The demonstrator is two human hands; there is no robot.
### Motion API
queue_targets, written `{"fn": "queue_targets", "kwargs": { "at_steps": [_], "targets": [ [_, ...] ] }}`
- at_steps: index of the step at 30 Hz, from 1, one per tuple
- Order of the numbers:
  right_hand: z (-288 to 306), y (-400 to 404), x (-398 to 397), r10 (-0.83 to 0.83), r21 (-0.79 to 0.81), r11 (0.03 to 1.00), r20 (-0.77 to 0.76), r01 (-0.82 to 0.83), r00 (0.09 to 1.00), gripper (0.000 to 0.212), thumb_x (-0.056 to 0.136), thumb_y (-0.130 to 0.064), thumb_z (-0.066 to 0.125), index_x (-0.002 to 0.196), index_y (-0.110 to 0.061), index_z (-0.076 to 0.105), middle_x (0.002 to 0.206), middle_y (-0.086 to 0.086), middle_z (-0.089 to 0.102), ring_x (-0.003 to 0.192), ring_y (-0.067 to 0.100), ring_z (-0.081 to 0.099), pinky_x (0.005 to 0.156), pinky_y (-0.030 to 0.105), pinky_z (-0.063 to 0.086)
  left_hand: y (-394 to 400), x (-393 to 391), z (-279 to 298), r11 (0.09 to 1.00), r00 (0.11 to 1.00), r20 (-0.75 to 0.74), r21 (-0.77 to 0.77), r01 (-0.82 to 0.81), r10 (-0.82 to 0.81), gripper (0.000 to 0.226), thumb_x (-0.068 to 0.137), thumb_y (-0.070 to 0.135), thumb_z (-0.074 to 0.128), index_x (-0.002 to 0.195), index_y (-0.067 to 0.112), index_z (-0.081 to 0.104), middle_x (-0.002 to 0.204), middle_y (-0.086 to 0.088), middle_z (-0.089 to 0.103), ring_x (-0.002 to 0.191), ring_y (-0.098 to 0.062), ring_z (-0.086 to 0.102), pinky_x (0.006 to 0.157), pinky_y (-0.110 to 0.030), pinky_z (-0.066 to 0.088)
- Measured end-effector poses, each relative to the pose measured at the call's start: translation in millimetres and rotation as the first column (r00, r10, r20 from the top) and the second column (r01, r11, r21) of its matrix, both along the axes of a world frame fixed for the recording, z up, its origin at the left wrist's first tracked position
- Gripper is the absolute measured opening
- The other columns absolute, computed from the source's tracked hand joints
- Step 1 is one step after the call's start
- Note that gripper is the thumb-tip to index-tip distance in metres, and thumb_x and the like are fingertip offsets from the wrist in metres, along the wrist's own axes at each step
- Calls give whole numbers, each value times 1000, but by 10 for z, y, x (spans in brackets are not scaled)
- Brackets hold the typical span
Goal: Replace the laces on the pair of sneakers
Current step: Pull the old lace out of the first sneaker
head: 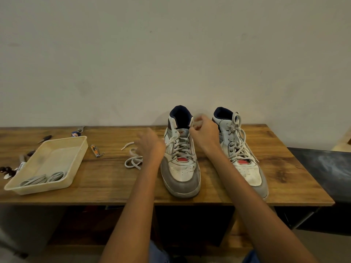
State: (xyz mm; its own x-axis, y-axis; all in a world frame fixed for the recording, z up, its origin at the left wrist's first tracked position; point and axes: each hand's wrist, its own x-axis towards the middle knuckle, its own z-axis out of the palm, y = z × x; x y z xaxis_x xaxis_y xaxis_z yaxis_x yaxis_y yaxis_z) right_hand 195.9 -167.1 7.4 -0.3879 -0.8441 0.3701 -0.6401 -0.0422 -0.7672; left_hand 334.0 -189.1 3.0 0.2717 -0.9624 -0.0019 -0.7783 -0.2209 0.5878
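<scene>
Right now the job is pulling the old lace out of the left sneaker (180, 158), the one in the middle of the wooden surface (114, 186). The right hand (204, 130) is up at the top of that shoe, near the tongue, with its fingers (197, 123) curled — it looks like they pinch the lace there, but the hand is blurry, so I cannot tell for sure. The left hand (152, 143) is low beside the shoe, just by the loose lace end (133, 160) that lies in loops on the wood. It is blurry too, and I cannot tell if its fingers hold anything.

To do this well, I think it helps to loosen one row at a time from the top down, and to keep the shoe still with the other hand — a hard tug could tip it or drag it. The lace should come out flat, not in a knot.

The right sneaker (241, 149) stands just beside, with its lace tied up. It has not been started.

Off to the left is a pale plastic tray (62, 149) with folded grey laces (43, 179) inside; these look like the new ones. Near it lie a nail clipper (96, 150), a marker (22, 164) and some small dark bits. Behind is a plain pale wall (171, 54).
</scene>
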Motion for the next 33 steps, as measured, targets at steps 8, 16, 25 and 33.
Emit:
{"fn": "queue_targets", "kwargs": {
  "at_steps": [8, 16, 25, 33],
  "targets": [
    [-66, 33, 280, 158, 145, 985, -539, -94, 827, 21, 92, -8, 49, 113, -8, 47, 94, 12, 62, 84, 27, 58, 60, 33, 40, 57, -227, 32, 924, 980, 37, -328, 197, -195, 18, 84, 36, 65, 91, 20, 68, 90, 2, 69, 84, -17, 63, 68, -30, 48],
    [47, 114, 51, 51, 59, 994, 477, -90, 877, 37, 79, -5, 70, 109, -17, 53, 83, -6, 59, 69, 4, 53, 60, 19, 45, -14, -84, 34, 959, 955, -212, -238, 155, -207, 16, 84, 20, 67, 72, 12, 72, 57, 6, 58, 60, -17, 62, 53, -28, 49],
    [-103, 18, 341, 126, 124, 991, -734, -51, 668, 22, 97, -14, 44, 111, -10, 60, 119, 10, 52, 123, 27, 37, 87, 29, 45, -20, -73, 35, 963, 947, -239, -210, 166, -215, 13, 87, 24, 64, 80, 18, 73, 77, 1, 69, 72, -18, 63, 55, -24, 43],
    [304, 104, 114, -53, -129, 992, -440, -5, 897, 20, 98, -15, 40, 101, -7, 59, 96, 6, 60, 96, 21, 50, 70, 28, 41, -57, -82, 14, 977, 927, -323, -152, 147, -189, 20, 83, 23, 67, 63, 23, 66, 63, 4, 64, 54, -14, 55, 57, -26, 44]
  ]
}}
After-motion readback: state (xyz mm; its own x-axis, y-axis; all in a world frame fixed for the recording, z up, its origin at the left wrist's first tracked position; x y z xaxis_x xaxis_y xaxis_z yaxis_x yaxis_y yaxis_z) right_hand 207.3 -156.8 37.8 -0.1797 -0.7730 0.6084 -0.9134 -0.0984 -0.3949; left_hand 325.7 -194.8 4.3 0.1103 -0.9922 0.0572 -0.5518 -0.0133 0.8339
